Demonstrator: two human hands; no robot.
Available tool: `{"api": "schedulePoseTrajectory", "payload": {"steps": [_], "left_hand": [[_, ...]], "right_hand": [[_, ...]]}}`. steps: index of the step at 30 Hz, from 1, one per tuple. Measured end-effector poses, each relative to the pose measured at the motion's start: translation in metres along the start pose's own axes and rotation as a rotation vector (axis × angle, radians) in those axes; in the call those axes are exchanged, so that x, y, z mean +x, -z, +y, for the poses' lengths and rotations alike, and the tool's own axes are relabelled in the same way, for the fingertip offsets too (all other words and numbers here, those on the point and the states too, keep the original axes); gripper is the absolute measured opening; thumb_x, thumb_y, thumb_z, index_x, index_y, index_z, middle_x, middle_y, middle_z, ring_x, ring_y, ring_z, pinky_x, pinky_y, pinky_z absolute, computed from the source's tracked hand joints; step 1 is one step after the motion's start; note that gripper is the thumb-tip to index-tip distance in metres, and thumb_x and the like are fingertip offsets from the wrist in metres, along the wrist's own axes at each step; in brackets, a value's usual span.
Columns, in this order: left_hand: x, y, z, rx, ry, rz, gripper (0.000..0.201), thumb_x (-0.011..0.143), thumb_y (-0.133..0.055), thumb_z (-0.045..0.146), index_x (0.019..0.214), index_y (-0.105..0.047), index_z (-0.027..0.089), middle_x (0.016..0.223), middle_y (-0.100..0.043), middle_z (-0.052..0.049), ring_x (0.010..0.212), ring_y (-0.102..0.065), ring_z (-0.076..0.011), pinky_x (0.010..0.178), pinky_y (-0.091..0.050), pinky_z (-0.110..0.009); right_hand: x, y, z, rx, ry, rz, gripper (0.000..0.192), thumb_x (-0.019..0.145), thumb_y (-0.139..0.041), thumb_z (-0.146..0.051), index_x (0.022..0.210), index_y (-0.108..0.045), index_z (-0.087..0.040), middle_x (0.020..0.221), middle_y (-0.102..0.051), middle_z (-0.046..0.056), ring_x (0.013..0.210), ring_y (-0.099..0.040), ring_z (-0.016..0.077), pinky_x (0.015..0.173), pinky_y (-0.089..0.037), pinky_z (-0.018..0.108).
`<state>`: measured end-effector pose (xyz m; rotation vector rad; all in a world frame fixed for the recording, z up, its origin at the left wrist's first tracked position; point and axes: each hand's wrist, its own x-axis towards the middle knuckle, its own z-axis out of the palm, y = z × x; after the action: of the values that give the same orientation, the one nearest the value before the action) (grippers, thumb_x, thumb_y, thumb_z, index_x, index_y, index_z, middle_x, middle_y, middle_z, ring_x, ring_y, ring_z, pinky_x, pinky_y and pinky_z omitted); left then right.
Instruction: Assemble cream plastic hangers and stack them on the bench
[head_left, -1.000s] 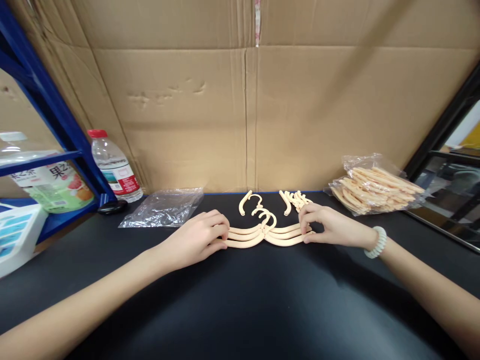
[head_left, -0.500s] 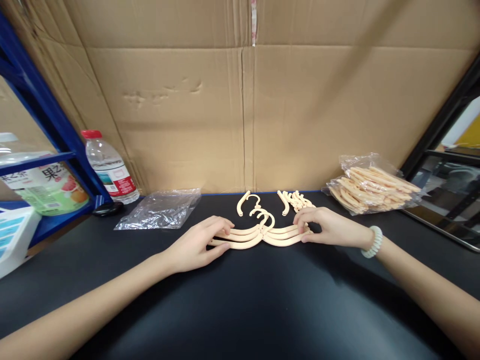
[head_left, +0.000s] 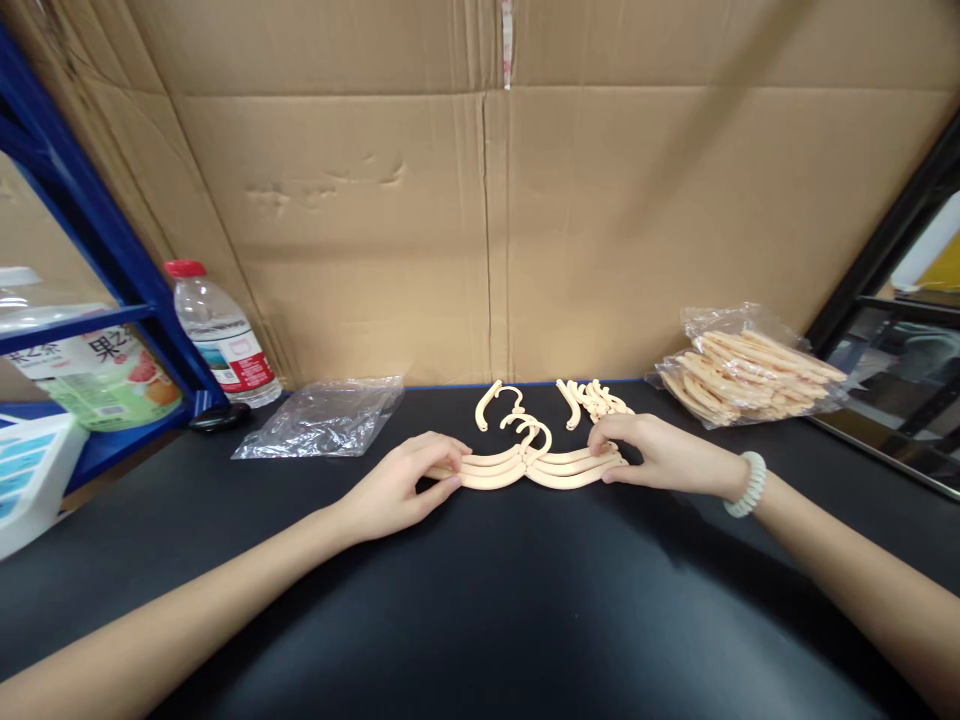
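Three cream plastic hangers [head_left: 491,481] lie close together on the black tabletop, their hooks pointing away from me. At their left ends, my left hand [head_left: 409,485] is closed with thumb and fingers round the arms. My right hand [head_left: 649,455], a pale coiled band on its wrist, pinches the right ends the same way. Just behind the hooks lie a loose hanger arm [head_left: 488,406] and a loose hook [head_left: 516,399]. Further right are another hanger arm [head_left: 568,405] and a small heap of hooks [head_left: 600,400], partly hidden by my right hand.
An empty clear plastic bag [head_left: 319,418] lies at left, near a red-capped water bottle [head_left: 229,340] and a blue rack [head_left: 142,345]. Clear bags full of cream hanger parts [head_left: 750,375] sit at back right. A cardboard wall [head_left: 360,250] closes off the back.
The nearest hanger has shifted slightly away from me, closer against the other two. Both hands keep hold of the ends, nearly in the same place.
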<state>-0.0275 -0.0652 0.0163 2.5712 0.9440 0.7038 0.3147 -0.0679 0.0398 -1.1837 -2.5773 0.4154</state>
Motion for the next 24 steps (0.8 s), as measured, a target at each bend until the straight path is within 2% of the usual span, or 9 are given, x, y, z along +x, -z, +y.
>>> {"api": "schedulePoseTrajectory", "payload": {"steps": [16,24], "left_hand": [[0.0011,0.0,0.0022,0.033,-0.001,0.041,0.008,0.089,-0.051,0.024,0.088,-0.058,0.019,0.11,-0.065,-0.008,0.101,-0.061,-0.0208,0.085,-0.051,-0.036],[0.0008,-0.0005,0.0,0.055,-0.007,0.044,0.013,0.087,-0.053,0.022,0.099,-0.057,0.02,0.112,-0.064,-0.007,0.103,-0.061,-0.0215,0.09,-0.049,-0.039]], "right_hand": [[0.0011,-0.0004,-0.0004,0.004,0.005,0.013,0.02,0.085,-0.057,-0.038,0.088,-0.059,-0.018,0.087,-0.062,0.007,0.081,-0.055,0.0216,0.075,-0.043,0.035],[0.0003,-0.0007,0.0027,-0.025,0.009,-0.001,0.018,0.085,-0.058,-0.035,0.09,-0.058,-0.018,0.092,-0.062,0.007,0.085,-0.056,0.0222,0.077,-0.042,0.036]]}}
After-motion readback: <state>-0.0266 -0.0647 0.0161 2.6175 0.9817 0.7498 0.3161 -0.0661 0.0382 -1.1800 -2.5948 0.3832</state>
